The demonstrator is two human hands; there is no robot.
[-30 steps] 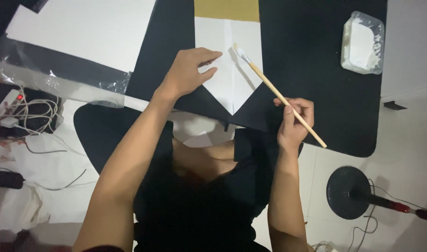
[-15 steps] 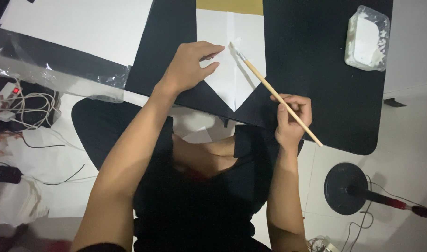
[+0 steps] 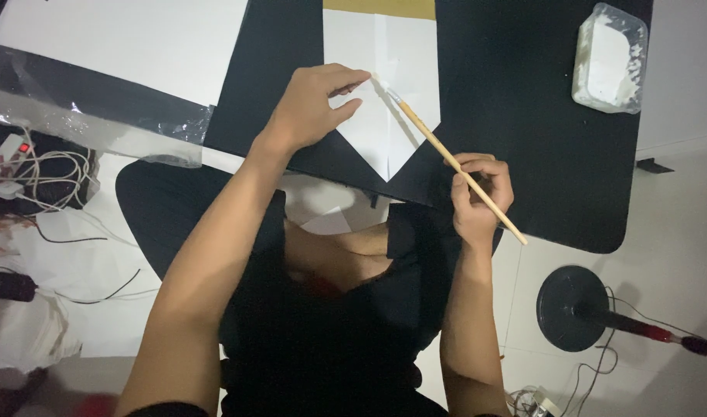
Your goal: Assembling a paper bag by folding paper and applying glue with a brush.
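A folded white paper [image 3: 392, 93] with a pointed lower end lies on a black table [image 3: 523, 116]. My left hand [image 3: 311, 104] rests on the paper's left flap, with the fingertips pinching its folded edge. My right hand [image 3: 481, 197] grips a thin wooden brush [image 3: 454, 162] near its lower end. The brush slants up to the left, and its bristle tip touches the paper right beside my left fingertips. A brown sheet [image 3: 380, 8] shows at the paper's top edge.
A clear plastic tub [image 3: 610, 58] of white paste sits at the table's far right. White sheets [image 3: 122, 38] and a crinkled plastic sleeve [image 3: 83, 123] lie to the left. Cables and a power strip [image 3: 21, 166] cover the floor left; a round black stand base [image 3: 573, 309] sits lower right.
The view has shifted slightly. My left hand has slid up along the flap's fold, and the brush tip has followed it up the paper.
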